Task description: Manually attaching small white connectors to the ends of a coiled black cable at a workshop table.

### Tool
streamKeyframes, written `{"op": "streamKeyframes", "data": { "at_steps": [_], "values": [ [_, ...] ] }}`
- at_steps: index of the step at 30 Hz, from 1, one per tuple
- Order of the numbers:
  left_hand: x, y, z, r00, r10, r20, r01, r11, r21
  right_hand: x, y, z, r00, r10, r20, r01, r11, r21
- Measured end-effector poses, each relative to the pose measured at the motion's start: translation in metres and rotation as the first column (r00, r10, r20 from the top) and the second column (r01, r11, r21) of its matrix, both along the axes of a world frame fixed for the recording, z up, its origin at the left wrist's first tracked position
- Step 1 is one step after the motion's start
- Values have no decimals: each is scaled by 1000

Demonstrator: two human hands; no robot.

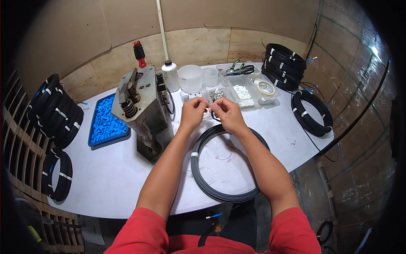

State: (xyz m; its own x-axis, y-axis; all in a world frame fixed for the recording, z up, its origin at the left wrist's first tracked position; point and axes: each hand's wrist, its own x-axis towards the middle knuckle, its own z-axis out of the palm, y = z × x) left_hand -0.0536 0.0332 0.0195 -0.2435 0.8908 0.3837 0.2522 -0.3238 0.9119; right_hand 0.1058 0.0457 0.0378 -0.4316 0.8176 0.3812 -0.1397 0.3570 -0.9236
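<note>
Two red sleeves (141,228) are nearest, then a coil of dark cable (200,180) lying on the white table (105,182), partly under the right forearm. Just beyond the coil, the right hand (228,113) pinches the cable end (215,117) between closed thumb and fingers. Beside it, the left hand (194,111) has its fingertips drawn close together; whether they grip anything cannot be told. A metal press (148,93) stands to the left, with round tubs (190,78) and green-handled pliers (237,65) farther back.
</note>
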Motion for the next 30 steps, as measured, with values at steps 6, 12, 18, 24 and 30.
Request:
{"op": "streamKeyframes", "data": {
  "at_steps": [6, 12, 18, 24, 30],
  "values": [
    [25, -29, -2, 979, -63, 195, 29, 985, 168, 3, 3, 1, 998, -20, -66, 16, 998, -58],
    [40, -35, -7, 967, -29, 253, -22, 980, 197, 4, 7, -3, 997, -4, -71, 4, 1000, 0],
    [39, -35, -15, 967, 13, 256, -56, 985, 163, 1, 1, -1, 991, -130, 35, 127, 988, 87],
    [48, -36, -14, 960, 82, 269, -136, 972, 189, 3, 4, -2, 995, -97, 16, 97, 995, -38],
    [51, -36, -12, 950, 178, 256, -225, 960, 166, 2, 5, -6, 997, -70, 27, 70, 997, -10]
  ]
}}
